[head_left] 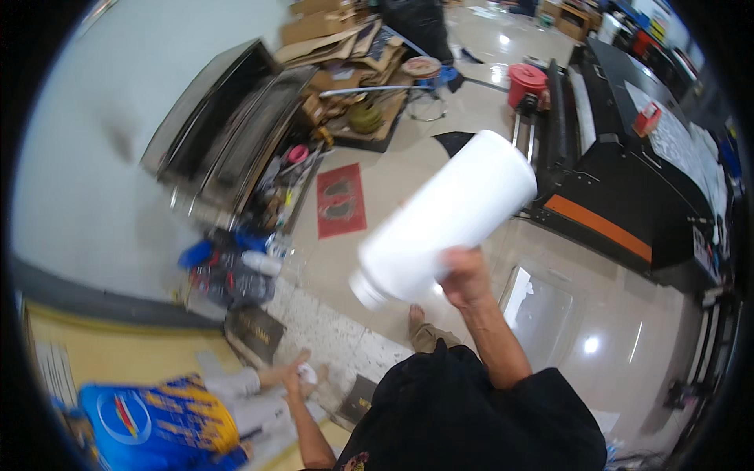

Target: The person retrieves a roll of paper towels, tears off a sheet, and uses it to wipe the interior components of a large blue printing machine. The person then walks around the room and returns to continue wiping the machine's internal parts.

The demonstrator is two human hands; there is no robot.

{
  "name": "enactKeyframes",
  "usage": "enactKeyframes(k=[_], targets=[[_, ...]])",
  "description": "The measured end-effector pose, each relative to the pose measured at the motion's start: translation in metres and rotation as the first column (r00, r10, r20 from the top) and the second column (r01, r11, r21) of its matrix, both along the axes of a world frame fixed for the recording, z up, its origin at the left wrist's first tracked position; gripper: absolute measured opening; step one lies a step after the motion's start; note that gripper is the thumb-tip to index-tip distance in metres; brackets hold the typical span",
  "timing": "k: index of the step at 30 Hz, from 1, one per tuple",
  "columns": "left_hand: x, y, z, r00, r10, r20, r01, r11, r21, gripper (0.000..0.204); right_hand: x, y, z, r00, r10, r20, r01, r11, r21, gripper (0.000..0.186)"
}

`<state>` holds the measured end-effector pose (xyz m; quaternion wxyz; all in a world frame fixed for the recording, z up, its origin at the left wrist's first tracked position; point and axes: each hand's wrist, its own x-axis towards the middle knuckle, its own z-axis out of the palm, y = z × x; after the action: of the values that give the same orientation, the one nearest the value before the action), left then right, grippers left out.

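Note:
My right hand (463,276) grips a large white plastic bottle (448,216) near its lower end, holding it tilted with the narrow neck toward the lower left and the wide base up to the right. My left hand (294,378) is low at the left, closed on a small white object (306,374) that looks like a cap. My bare foot (416,314) shows below the bottle. A red mat with foot shapes (341,221) lies on the tiled floor (306,298) beyond.
A black large printer (597,231) stands at right beside a red bucket (526,82). A metal unit (220,125), cardboard (314,23) and bottles (236,282) line the left wall. A person in blue-and-yellow (157,420) is at lower left. A clear panel (542,314) lies right.

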<state>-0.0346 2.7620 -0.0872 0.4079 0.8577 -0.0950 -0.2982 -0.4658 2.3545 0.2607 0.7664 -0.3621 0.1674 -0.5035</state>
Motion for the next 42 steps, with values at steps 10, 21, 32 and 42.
enactKeyframes(k=[10,21,32,42], targets=[[-0.057,-0.240,-0.074,0.764,-0.411,-0.498,0.565,0.799,0.208,0.031,0.132,-0.225,-0.005,0.974,0.119,-0.194,-0.151,0.976,-0.155,0.091],[0.170,-0.653,-0.042,0.782,-0.545,-0.303,0.623,0.694,0.361,0.032,0.122,-0.489,-0.116,0.637,-0.245,0.731,-0.290,0.803,0.521,0.088],[0.116,-1.236,-0.055,0.743,-0.658,-0.122,0.633,0.750,-0.192,0.019,0.004,-0.787,-0.171,0.444,-0.752,0.488,0.207,0.615,0.761,0.077],[-0.074,-1.368,-0.059,0.403,-0.766,-0.501,0.915,0.352,0.198,0.019,-0.084,-1.055,-0.174,0.473,-0.648,0.598,0.128,0.722,0.680,0.087]])
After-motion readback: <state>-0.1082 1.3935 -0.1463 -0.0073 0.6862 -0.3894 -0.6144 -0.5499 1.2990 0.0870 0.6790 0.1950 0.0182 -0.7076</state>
